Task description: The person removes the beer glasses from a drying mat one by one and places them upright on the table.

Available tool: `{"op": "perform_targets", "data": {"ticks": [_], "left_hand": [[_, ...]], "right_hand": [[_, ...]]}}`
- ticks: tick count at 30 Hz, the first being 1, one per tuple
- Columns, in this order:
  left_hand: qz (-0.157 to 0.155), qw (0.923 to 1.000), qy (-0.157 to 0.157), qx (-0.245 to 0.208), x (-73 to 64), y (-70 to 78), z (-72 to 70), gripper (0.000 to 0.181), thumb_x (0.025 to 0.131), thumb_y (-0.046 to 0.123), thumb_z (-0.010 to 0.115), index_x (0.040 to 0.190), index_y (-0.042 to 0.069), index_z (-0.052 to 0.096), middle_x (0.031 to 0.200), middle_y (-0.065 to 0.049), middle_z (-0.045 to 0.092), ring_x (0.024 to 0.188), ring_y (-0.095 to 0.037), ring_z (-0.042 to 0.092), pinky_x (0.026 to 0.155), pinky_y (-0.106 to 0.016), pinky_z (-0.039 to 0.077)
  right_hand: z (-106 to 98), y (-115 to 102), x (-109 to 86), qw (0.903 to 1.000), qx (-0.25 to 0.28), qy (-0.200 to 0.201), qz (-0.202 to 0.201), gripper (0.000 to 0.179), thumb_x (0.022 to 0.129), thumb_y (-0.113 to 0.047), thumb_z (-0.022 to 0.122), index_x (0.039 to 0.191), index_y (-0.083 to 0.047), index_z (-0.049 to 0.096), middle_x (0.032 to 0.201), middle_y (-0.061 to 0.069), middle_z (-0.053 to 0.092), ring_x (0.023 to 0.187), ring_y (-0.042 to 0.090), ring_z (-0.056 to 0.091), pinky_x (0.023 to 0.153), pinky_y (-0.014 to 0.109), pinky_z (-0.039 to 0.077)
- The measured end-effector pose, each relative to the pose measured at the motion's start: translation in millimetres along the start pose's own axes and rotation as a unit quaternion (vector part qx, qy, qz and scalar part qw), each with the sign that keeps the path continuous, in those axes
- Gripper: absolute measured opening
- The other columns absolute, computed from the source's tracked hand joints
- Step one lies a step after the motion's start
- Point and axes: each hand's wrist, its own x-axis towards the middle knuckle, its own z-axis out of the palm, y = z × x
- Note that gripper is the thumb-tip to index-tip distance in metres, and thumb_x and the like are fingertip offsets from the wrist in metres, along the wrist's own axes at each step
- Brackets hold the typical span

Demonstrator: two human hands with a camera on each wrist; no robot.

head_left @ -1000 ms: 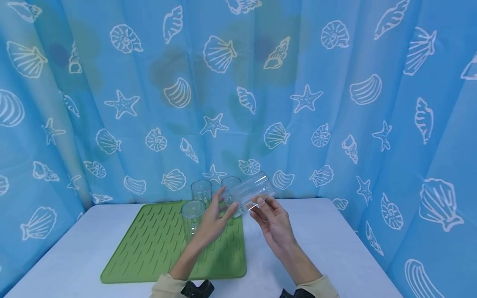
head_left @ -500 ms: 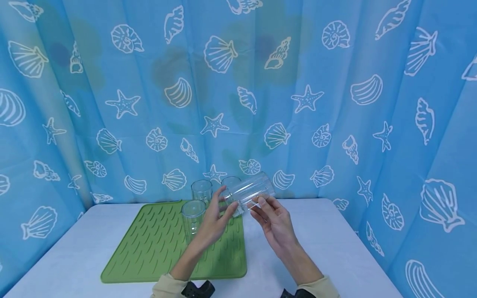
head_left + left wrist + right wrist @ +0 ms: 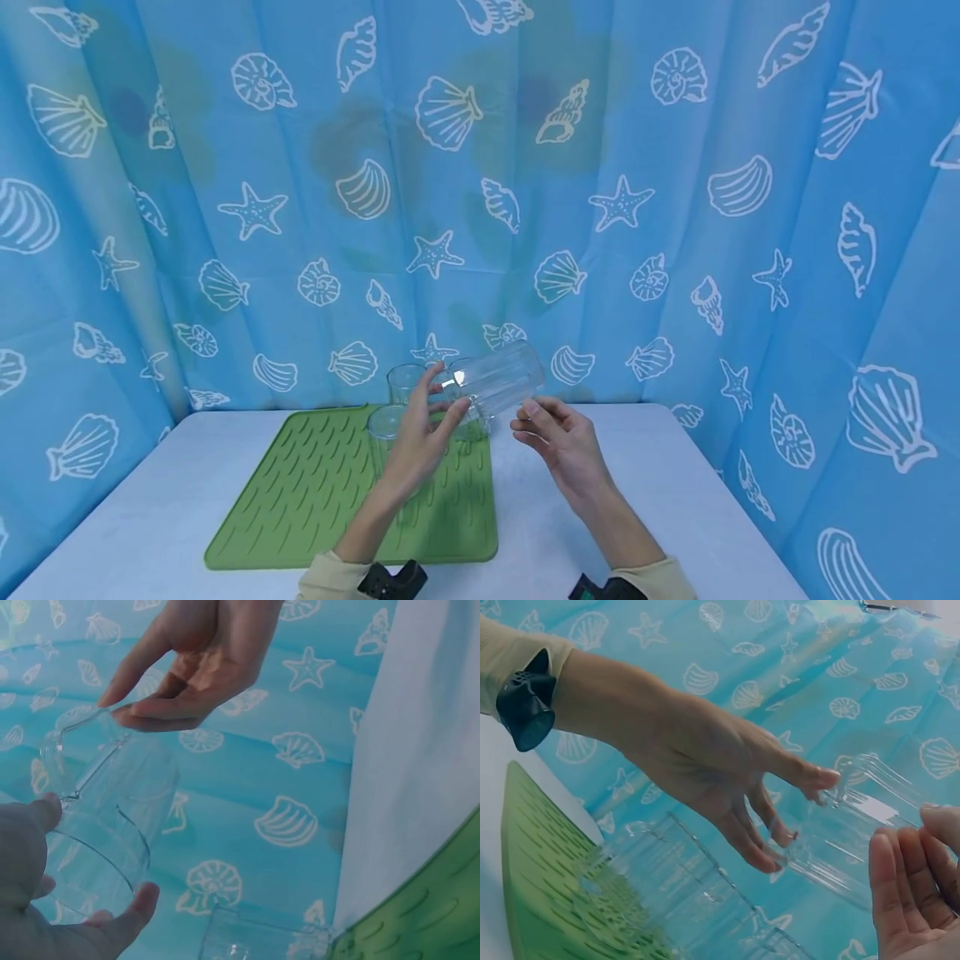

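Observation:
A clear glass mug is held tilted in the air, its base end toward my left hand. The left thumb and fingers grip it around that end. My right hand is at the other end, fingers curled. In the left wrist view, its thumb and fingertips pinch the mug's handle. Other clear glass mugs stand on the green drying mat: a front one partly behind my left hand, one at the back, and another mostly hidden behind the held mug.
The mat lies on a white-covered table, left of centre. A blue shell-patterned curtain hangs along the back and both sides. The standing mugs are close to my left hand and forearm.
The held mug has turned and shifted slightly up and left with my left hand. My right hand has moved a little to the right, its fingers more curled together.

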Motion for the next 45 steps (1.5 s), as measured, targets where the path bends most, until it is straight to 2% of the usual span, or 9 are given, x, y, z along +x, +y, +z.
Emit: {"op": "perform_targets", "data": {"ticks": [4, 10, 17, 28, 32, 35, 38, 42, 45], "left_hand": [[-0.006, 0.9999, 0.009, 0.005, 1.8, 1.4, -3.8, 0.067, 0.096, 0.049, 0.058, 0.153, 0.034, 0.026, 0.143, -0.014, 0.042, 0.12, -0.034, 0.058, 0.091, -0.046, 0.056], [-0.014, 0.9996, 0.025, 0.004, 3.3, 4.0, -7.6, 0.064, 0.095, 0.05, 0.059, 0.151, 0.04, 0.029, 0.139, -0.012, 0.045, 0.117, -0.031, 0.059, 0.091, -0.046, 0.055], [-0.019, 0.9993, 0.033, -0.002, 3.1, 6.0, -9.9, 0.063, 0.094, 0.051, 0.061, 0.148, 0.047, 0.03, 0.138, -0.009, 0.045, 0.117, -0.029, 0.058, 0.09, -0.044, 0.055], [-0.027, 0.9987, 0.04, 0.018, 3.7, 6.6, -12.1, 0.061, 0.091, 0.051, 0.064, 0.146, 0.046, 0.037, 0.137, -0.01, 0.045, 0.116, -0.027, 0.057, 0.083, -0.041, 0.057], [-0.033, 0.9981, 0.041, 0.032, 2.7, 7.2, -12.1, 0.06, 0.091, 0.054, 0.063, 0.146, 0.047, 0.038, 0.136, -0.01, 0.046, 0.114, -0.027, 0.058, 0.082, -0.04, 0.056], [-0.032, 0.9976, 0.044, 0.043, 2.1, 6.4, -11.8, 0.06, 0.091, 0.054, 0.062, 0.146, 0.046, 0.038, 0.136, -0.01, 0.046, 0.114, -0.026, 0.058, 0.081, -0.04, 0.056], [-0.029, 0.9971, 0.043, 0.056, 2.3, 4.3, -11.5, 0.061, 0.092, 0.054, 0.061, 0.148, 0.043, 0.038, 0.136, -0.011, 0.047, 0.114, -0.026, 0.058, 0.08, -0.04, 0.056], [-0.024, 0.9965, 0.032, 0.073, 1.7, 2.9, -10.5, 0.06, 0.093, 0.052, 0.06, 0.148, 0.041, 0.039, 0.135, -0.014, 0.047, 0.112, -0.027, 0.058, 0.079, -0.039, 0.056], [-0.02, 0.9964, 0.019, 0.08, 0.4, 2.9, -9.1, 0.058, 0.094, 0.052, 0.059, 0.148, 0.042, 0.04, 0.135, -0.014, 0.046, 0.111, -0.027, 0.058, 0.08, -0.04, 0.056]], "right_hand": [[-3.9, -2.4, 1.2, 0.9998, -0.01, 0.014, -0.005, 0.029, 0.091, -0.025, 0.071, 0.11, -0.005, 0.062, 0.097, 0.003, 0.068, 0.093, 0.014, 0.071, 0.094, 0.032, 0.057], [-9.8, -7.7, 4.0, 0.9985, -0.029, 0.046, -0.002, 0.037, 0.086, -0.029, 0.076, 0.111, -0.005, 0.062, 0.097, 0.002, 0.067, 0.093, 0.014, 0.07, 0.093, 0.03, 0.057], [-15.8, -13.7, 5.1, 0.9977, -0.033, 0.058, -0.004, 0.043, 0.086, -0.03, 0.076, 0.116, -0.004, 0.06, 0.101, 0.004, 0.067, 0.093, 0.013, 0.07, 0.095, 0.031, 0.056], [-16.9, -17.8, 8.3, 0.9956, -0.053, 0.077, -0.01, 0.053, 0.085, -0.03, 0.078, 0.126, -0.005, 0.056, 0.107, 0.005, 0.064, 0.095, 0.015, 0.069, 0.093, 0.029, 0.057], [-16.7, -17.1, 7.8, 0.996, -0.053, 0.071, -0.008, 0.052, 0.085, -0.029, 0.077, 0.126, -0.003, 0.056, 0.104, 0.004, 0.064, 0.093, 0.014, 0.069, 0.092, 0.029, 0.057], [-17.4, -16.1, 6.8, 0.9947, -0.081, 0.06, -0.023, 0.048, 0.086, -0.031, 0.077, 0.122, -0.004, 0.059, 0.102, 0.004, 0.064, 0.093, 0.015, 0.068, 0.091, 0.029, 0.058], [-17.2, -15.5, 4.5, 0.9863, -0.145, 0.045, -0.065, 0.041, 0.087, -0.031, 0.076, 0.117, -0.006, 0.064, 0.102, 0.006, 0.065, 0.092, 0.017, 0.069, 0.088, 0.03, 0.059], [-13.3, -15.4, -0.2, 0.9635, -0.233, 0.017, -0.131, 0.034, 0.088, -0.028, 0.074, 0.114, -0.006, 0.068, 0.105, 0.01, 0.067, 0.091, 0.016, 0.069, 0.084, 0.029, 0.06], [-9.0, -15.5, -2.9, 0.9491, -0.276, -0.001, -0.152, 0.032, 0.089, -0.029, 0.074, 0.113, -0.008, 0.069, 0.106, 0.008, 0.069, 0.09, 0.014, 0.069, 0.082, 0.026, 0.059]]}}
